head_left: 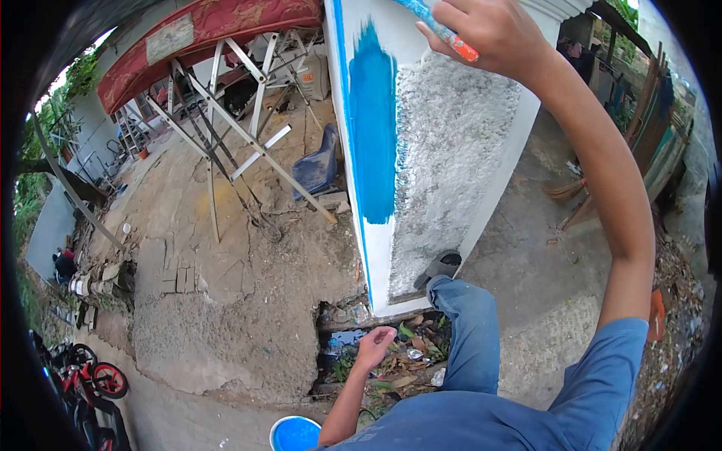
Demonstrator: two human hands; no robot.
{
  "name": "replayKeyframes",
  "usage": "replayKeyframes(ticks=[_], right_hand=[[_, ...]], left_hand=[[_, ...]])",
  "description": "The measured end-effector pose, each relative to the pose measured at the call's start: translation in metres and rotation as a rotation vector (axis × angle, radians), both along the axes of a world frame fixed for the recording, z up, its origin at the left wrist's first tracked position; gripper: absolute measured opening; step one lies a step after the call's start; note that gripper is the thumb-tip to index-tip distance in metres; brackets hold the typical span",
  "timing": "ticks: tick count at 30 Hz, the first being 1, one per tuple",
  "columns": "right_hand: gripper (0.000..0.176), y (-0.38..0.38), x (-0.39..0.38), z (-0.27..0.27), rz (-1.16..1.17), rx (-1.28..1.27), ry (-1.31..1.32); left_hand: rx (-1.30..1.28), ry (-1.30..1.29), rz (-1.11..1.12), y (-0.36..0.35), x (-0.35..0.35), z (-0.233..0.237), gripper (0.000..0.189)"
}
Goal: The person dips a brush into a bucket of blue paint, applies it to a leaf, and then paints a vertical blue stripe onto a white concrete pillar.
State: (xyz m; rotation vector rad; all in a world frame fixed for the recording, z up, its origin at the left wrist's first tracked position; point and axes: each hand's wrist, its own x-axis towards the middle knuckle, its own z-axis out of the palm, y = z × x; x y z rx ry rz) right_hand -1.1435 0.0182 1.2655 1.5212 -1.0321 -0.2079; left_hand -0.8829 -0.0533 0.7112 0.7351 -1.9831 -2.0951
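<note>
My right hand [485,34], raised at the top of the view, is closed around the paint-smeared handle of a paintbrush [440,31]. The brush's bristles are cut off by the upper edge. Below it stands a white pillar [381,263] with a broad strip of wet-looking blue paint [374,135] down its left side and a rough grey-white textured panel [455,143] beside that. My left hand [376,346] hangs low over the ditch, fingers curled together; whether anything is in them I cannot make out. Near that forearm is a bucket of blue paint [295,434].
My sandalled foot [438,270] rests against the pillar's base. A ditch with leaves and litter [417,349] runs beneath me. Leftward are a blue plastic chair [316,164], metal folding legs [248,131] under a red padded top [210,37], and a motorcycle [90,383]. A broom [565,191] lies right.
</note>
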Motion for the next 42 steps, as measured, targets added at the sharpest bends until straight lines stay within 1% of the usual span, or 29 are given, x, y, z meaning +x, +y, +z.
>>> replayKeyframes(ticks=[1, 2, 3, 5, 7, 9, 11, 12, 14, 15, 17, 18, 20, 21, 24, 26, 27, 28, 29, 30, 31, 32, 33, 35, 37, 39, 40, 42], right_hand=[[0.023, -0.004, -0.001, 0.001, 0.103, -0.065, 0.147], [0.022, -0.009, -0.011, -0.01, 0.14, -0.037, 0.052], [0.021, -0.016, -0.016, -0.025, 0.123, -0.025, 0.057], [0.017, -0.02, -0.015, -0.061, 0.086, 0.04, -0.044], [0.016, -0.018, -0.012, -0.094, 0.064, 0.16, -0.122], [0.017, -0.015, -0.008, -0.124, 0.021, 0.296, -0.133], [0.014, -0.01, -0.004, -0.155, 0.026, 0.401, -0.193], [0.014, -0.007, -0.002, -0.168, 0.024, 0.401, -0.194], [0.012, -0.004, -0.002, -0.189, 0.047, 0.563, -0.375], [0.012, -0.004, -0.002, -0.193, 0.045, 0.562, -0.371], [0.015, -0.004, -0.006, -0.198, 0.03, 0.646, -0.392], [0.015, -0.005, -0.008, -0.191, 0.027, 0.644, -0.389], [0.018, -0.011, -0.013, -0.164, 0.069, 0.491, -0.451], [0.02, -0.012, -0.015, -0.148, 0.077, 0.456, -0.42], [0.022, -0.013, -0.01, -0.096, 0.043, 0.308, -0.341], [0.022, -0.014, -0.007, -0.065, 0.093, 0.203, -0.268], [0.022, -0.014, -0.004, -0.051, 0.088, 0.202, -0.269], [0.022, -0.014, -0.001, -0.037, 0.119, 0.122, -0.197], [0.021, -0.012, 0.003, -0.029, 0.15, 0.043, -0.125], [0.021, -0.011, 0.005, -0.024, 0.15, 0.043, -0.126], [0.021, -0.011, 0.008, -0.02, 0.163, -0.01, -0.116], [0.02, -0.012, 0.01, -0.019, 0.178, -0.062, -0.106], [0.02, -0.015, 0.009, -0.025, 0.184, -0.06, -0.107], [0.019, -0.023, 0.005, -0.055, 0.072, 0.034, -0.129], [0.019, -0.026, 0.0, -0.09, 0.119, 0.157, -0.244], [0.02, -0.027, 0.0, -0.125, 0.132, 0.266, -0.291], [0.02, -0.025, 0.002, -0.14, 0.138, 0.269, -0.291], [0.022, -0.019, 0.007, -0.162, 0.099, 0.372, -0.372]], left_hand=[[-0.009, 0.004, -0.001, 0.001, 0.002, 0.001, 0.029], [-0.026, 0.003, 0.01, 0.001, 0.005, 0.002, 0.03], [-0.026, 0.01, 0.018, 0.001, 0.007, 0.001, 0.03], [0.025, 0.004, 0.025, -0.001, 0.011, -0.002, 0.03], [0.019, 0.025, 0.033, -0.001, 0.014, 0.004, 0.03], [0.041, -0.01, 0.021, -0.003, 0.016, 0.008, 0.028], [0.048, -0.003, 0.029, -0.005, 0.017, 0.001, 0.028], [0.055, 0.006, 0.038, -0.006, 0.017, -0.002, 0.028], [0.05, 0.008, 0.043, -0.004, 0.017, 0.002, 0.028], [0.045, 0.012, 0.051, -0.004, 0.016, 0.004, 0.028], [0.022, 0.001, 0.045, -0.004, 0.014, -0.002, 0.028], [-0.001, -0.015, 0.038, -0.004, 0.013, -0.004, 0.029], [0.006, -0.028, 0.028, -0.002, 0.01, 0.007, 0.029], [0.016, -0.044, 0.023, -0.001, 0.01, 0.012, 0.03], [0.035, -0.026, 0.026, -0.003, 0.004, -0.001, 0.031], [0.064, -0.01, 0.027, -0.003, 0.002, -0.002, 0.031], [0.066, -0.013, 0.022, -0.003, 0.0, -0.001, 0.031], [0.069, -0.016, 0.017, -0.003, -0.001, 0.001, 0.031], [0.068, -0.018, 0.015, -0.003, -0.001, 0.003, 0.031], [0.062, -0.013, 0.018, -0.002, -0.001, 0.007, 0.03], [0.056, -0.008, 0.023, -0.002, 0.0, 0.01, 0.03], [0.058, -0.009, 0.027, -0.001, 0.002, 0.01, 0.03], [0.042, -0.004, 0.032, 0.0, 0.003, 0.01, 0.03], [0.027, -0.003, 0.04, 0.001, 0.009, 0.01, 0.029], [0.01, -0.011, 0.055, 0.002, 0.013, 0.009, 0.029], [0.018, -0.019, 0.058, 0.002, 0.019, 0.002, 0.029], [0.025, -0.03, 0.056, 0.002, 0.023, 0.001, 0.029], [0.01, -0.027, 0.057, 0.003, 0.032, 0.004, 0.029]])
